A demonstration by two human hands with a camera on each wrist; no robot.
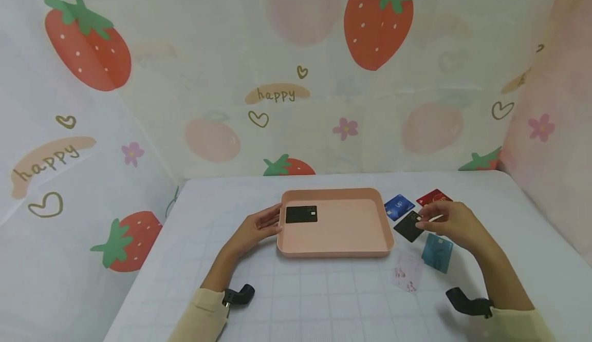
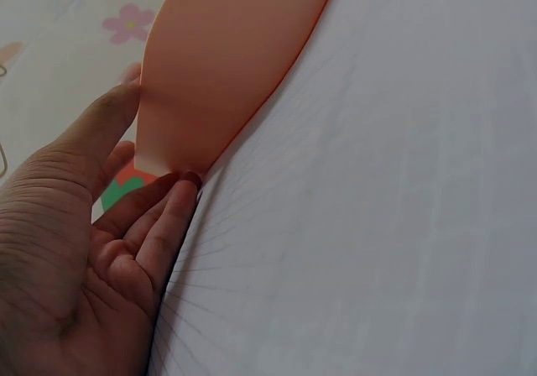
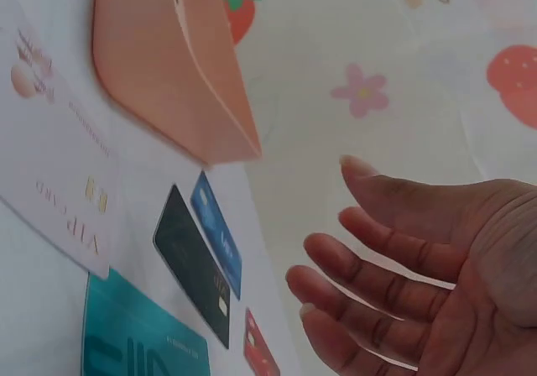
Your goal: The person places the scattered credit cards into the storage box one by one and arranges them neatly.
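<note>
A pink tray (image 1: 342, 249) lies on the white table, with a black card (image 1: 300, 214) flat in its left part. At the tray's left end my left hand (image 1: 252, 231) grips the wall; in the left wrist view its thumb is at the rim and fingertips are by the bottom edge. My right hand (image 1: 455, 224) hovers above the cards right of the tray, fingers parted and holding nothing in the right wrist view. Nearest below it lies a second black card (image 3: 191, 263). Around that are a blue card (image 1: 399, 207), a red card (image 1: 432, 196), a teal card (image 1: 437, 253) and a pale VIP card (image 3: 59, 141).
A white grid-patterned cloth (image 1: 324, 301) covers the table in front of the tray. Behind hangs a curtain (image 1: 277, 39) printed with strawberries, hearts and flowers. The teal card partly overlaps or touches the pale card's corner in the right wrist view.
</note>
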